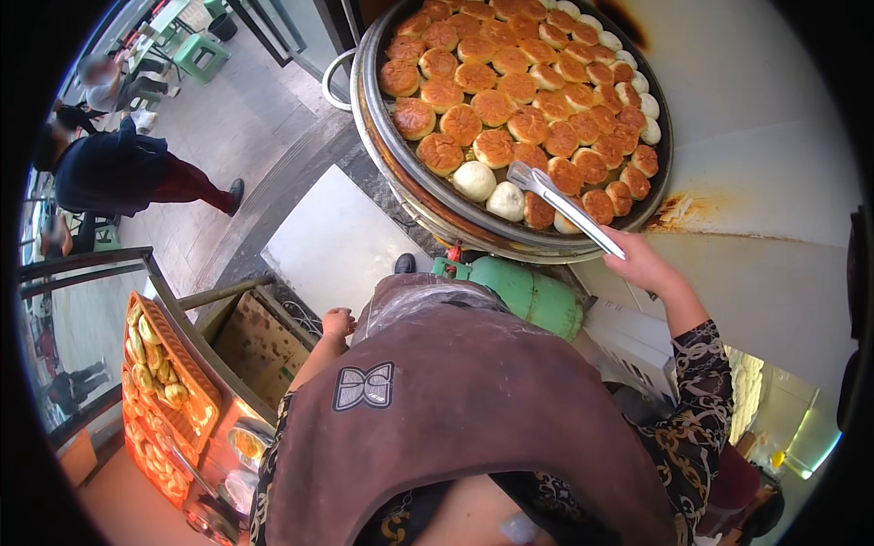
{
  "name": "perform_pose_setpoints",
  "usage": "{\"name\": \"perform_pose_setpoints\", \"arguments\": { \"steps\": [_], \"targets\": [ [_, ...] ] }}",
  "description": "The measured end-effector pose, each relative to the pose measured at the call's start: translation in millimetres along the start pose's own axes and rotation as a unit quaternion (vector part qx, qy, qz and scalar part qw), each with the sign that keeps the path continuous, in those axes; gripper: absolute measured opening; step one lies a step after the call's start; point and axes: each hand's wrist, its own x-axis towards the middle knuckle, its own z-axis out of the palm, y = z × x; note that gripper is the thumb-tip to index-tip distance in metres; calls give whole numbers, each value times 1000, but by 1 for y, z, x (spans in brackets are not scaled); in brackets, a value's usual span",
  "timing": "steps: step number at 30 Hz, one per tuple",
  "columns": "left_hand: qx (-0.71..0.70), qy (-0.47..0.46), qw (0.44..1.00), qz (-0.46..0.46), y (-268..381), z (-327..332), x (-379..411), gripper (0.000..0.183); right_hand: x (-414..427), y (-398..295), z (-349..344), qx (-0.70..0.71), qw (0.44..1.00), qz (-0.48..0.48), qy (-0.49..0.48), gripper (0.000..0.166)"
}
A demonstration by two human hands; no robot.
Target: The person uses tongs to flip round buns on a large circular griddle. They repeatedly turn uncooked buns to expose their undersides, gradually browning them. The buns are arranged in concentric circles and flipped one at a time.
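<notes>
My right hand (645, 261) grips metal food tongs (570, 208) by the handle end. The tips of the tongs lie over the near edge of a large round pan (372, 116), close to a pale bun (506, 201). Another pale bun (474, 181) sits beside it. Browned flat buns (492, 108) cover most of the pan, with more pale ones along its far right rim. My left hand (339, 323) hangs low beside the brown apron (444, 409), its fingers loosely curled, and nothing is seen in it.
A green gas cylinder (529, 290) lies below the pan, near a white carton (631, 341). At left, an orange tray (205, 409) holds food beside a metal bowl (250, 443). A person (113, 167) walks outside; another person (102, 85) sits near green stools (199, 56).
</notes>
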Motion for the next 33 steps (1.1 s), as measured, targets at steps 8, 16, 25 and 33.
{"name": "perform_pose_setpoints", "arguments": {
  "steps": [8,16,25,33],
  "targets": [
    [17,-15,999,26,12,9,3,20,13,-4,16,-134,985,90,-62,50],
    [48,6,999,25,5,2,-3,19,36,-37,-11,-9,964,204,-172,31],
    [-8,16,1000,20,0,-6,5,18,100,-79,-24,-93,945,202,-240,23],
    [-5,10,999,36,-10,-4,-1,16,89,-9,36,127,969,130,-169,20]
  ]
}}
